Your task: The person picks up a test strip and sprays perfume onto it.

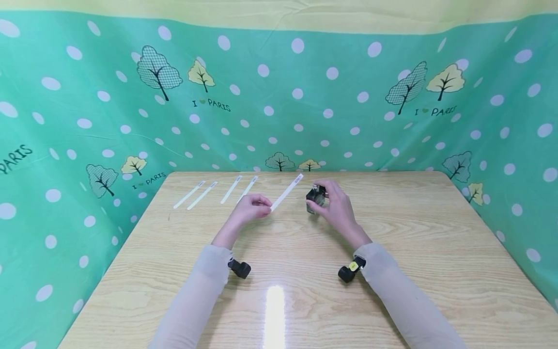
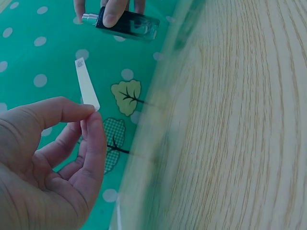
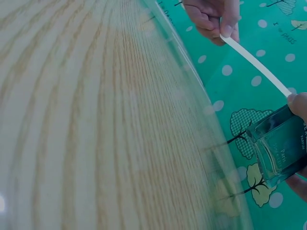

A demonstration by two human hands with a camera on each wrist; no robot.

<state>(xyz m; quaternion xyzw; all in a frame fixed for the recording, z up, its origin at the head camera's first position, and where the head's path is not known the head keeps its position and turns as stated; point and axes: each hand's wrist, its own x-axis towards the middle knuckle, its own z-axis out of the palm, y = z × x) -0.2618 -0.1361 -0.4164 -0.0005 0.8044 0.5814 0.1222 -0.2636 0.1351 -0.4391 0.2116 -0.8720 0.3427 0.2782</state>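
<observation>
Between thumb and index fingertip my left hand (image 1: 249, 209) pinches the lower end of a white paper test strip (image 1: 287, 192). The strip slants up and away to the right, with small dark print at its far end, visible in the left wrist view (image 2: 87, 85). My right hand (image 1: 339, 206) grips a dark glass perfume bottle (image 1: 314, 198) by its sides. Its silver spray nozzle (image 2: 89, 18) shows uncapped in the left wrist view. Lettering marks the bottle's face (image 3: 283, 148) in the right wrist view. In the head view, strip and bottle are apart.
Several more white strips (image 1: 202, 196) lie slanted at the table's back left, one partly behind my left hand. The wooden table (image 1: 305, 261) ends at a green dotted curtain (image 1: 279, 97). Black wrist cameras (image 1: 240, 268) sit on both wrists.
</observation>
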